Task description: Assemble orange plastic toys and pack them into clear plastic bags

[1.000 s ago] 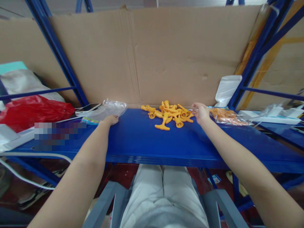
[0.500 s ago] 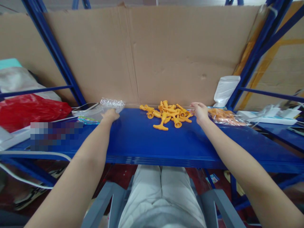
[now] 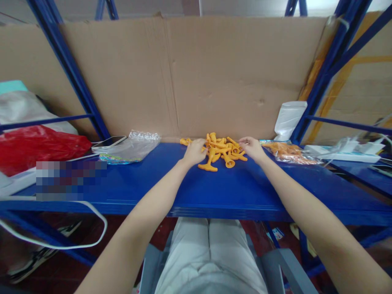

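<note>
A heap of several small orange plastic parts lies at the back of the blue shelf. My left hand rests on the heap's left side, fingers curled over some parts; whether it grips one is hidden. At the heap's right side my right hand reaches in, fingers bent and touching the parts. A stack of clear plastic bags sits to the left, apart from both hands.
A filled bag of orange parts lies right of the heap, a white bag behind it. A phone, a red bag and a white cable are at the left. Cardboard backs the shelf.
My left hand left the clear bags and moved right onto the orange heap. My right hand shifted slightly left into the heap.
</note>
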`<state>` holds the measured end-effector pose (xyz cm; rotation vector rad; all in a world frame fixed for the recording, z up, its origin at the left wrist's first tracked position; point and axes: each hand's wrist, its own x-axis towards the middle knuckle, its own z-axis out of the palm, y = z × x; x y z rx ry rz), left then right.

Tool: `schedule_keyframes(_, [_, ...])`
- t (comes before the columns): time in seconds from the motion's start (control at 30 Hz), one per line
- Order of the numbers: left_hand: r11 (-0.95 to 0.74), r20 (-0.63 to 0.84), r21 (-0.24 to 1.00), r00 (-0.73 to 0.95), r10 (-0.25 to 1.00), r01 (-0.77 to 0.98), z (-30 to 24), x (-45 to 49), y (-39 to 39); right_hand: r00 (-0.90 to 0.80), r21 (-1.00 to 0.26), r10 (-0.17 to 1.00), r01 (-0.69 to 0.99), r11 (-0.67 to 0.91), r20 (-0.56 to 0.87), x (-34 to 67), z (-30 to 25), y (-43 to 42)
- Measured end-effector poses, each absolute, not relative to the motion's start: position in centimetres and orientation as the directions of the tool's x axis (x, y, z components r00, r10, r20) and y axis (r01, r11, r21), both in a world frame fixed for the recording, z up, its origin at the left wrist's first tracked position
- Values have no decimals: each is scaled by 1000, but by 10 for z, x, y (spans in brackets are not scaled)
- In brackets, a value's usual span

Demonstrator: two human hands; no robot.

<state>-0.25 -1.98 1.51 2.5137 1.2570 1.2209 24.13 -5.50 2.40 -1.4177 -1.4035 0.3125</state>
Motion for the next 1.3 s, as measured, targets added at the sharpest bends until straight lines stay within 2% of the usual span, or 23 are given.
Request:
schedule_keyframes(0.07, [-750, 583, 281, 515, 629, 599, 4, 0, -24, 252, -608, 771, 765, 211, 585, 259, 25, -51])
schedule_keyframes(0.17, [-792, 453, 250, 656, 604, 557, 1, 0, -28, 359, -453, 708, 889, -60, 609, 287, 29, -54])
schedule_keyframes(0.3, [-744, 216, 297, 717, 662, 598, 10, -8, -33, 583, -407, 661, 810, -423, 473, 311, 27, -68])
schedule_keyframes(0.43, [-702, 74, 336, 725, 685, 628, 15, -17, -38, 699, -402, 661, 707, -581, 273, 321, 17, -77])
schedule_keyframes(0.53, [-690, 71, 360, 719, 691, 628, 13, -18, -37, 723, -409, 672, 668, -621, 160, 324, 11, -78])
schedule_keyframes(0.7, [-706, 229, 389, 680, 696, 592, 2, -10, -26, 716, -396, 661, 687, -609, 224, 324, 9, -76])
schedule_keyframes(0.93, [-708, 401, 381, 584, 706, 595, -16, -4, -8, 691, -322, 685, 719, -616, 231, 318, 16, -77])
schedule_keyframes(1.23, [-754, 399, 348, 639, 657, 557, -11, -1, -14, 677, -304, 692, 734, -608, 251, 326, 13, -68])
schedule_keyframes(1.3, [-745, 384, 350, 638, 668, 569, -8, -2, -16, 635, -271, 713, 772, -575, 296, 333, 12, -61])
